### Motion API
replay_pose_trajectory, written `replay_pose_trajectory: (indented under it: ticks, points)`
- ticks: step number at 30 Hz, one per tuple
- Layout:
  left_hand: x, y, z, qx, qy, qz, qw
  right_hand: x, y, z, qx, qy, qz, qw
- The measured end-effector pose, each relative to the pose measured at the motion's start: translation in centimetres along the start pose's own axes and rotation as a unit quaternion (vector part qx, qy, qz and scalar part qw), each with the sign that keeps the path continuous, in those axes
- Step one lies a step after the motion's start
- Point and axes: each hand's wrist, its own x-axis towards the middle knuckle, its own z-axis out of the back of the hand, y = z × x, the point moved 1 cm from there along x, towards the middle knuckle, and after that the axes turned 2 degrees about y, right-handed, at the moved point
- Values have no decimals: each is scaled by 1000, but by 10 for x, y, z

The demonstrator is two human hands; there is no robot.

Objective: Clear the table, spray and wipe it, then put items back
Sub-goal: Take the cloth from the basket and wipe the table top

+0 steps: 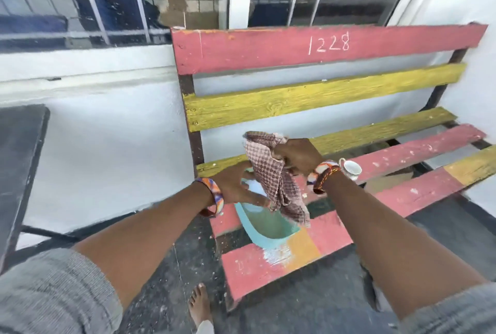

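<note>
1. Gripping a checked cloth (273, 180) in the right hand (298, 155), fingers closed around its bunched top, the rest hanging down over the painted slatted bench (335, 229).
2. Reaching with the left hand (233, 186) onto a pale blue-and-white container (264, 229), possibly the spray bottle, lying on the bench seat at 6 o'clock from the cloth; fingers curled against its upper end, firm grasp or mere touch impossible to tell.
3. Leaving a small white cup (350, 168) on the seat at 3 o'clock from the right wrist, so probably parked there off the worktop.
4. Showing only a dark corner of the worktop (18, 162) at 9 o'clock, bare where visible.
5. Judging: clearing looks largely done; spraying, wiping and returning items apparently not yet done.
</note>
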Motion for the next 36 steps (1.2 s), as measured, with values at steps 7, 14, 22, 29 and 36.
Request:
replay_pose_trajectory:
  ticks: [7, 14, 22, 29, 36]
  points:
    - [-67, -19, 41, -76, -239, -34, 967, -26, 82, -48, 191, -30, 33, 981]
    - [-145, -11, 98, -67, -439, 21, 896, -47, 135, -112, 241, 158, 95, 953]
    - [-234, 47, 166, -293, -536, 9, 791, -51, 142, -176, 152, 57, 37, 986]
    - [-340, 51, 218, -67, -478, -20, 875, -115, 207, -274, 195, 94, 55, 975]
    - [-441, 46, 260, 128, -402, 3, 907, -194, 297, -356, 274, 227, 246, 901]
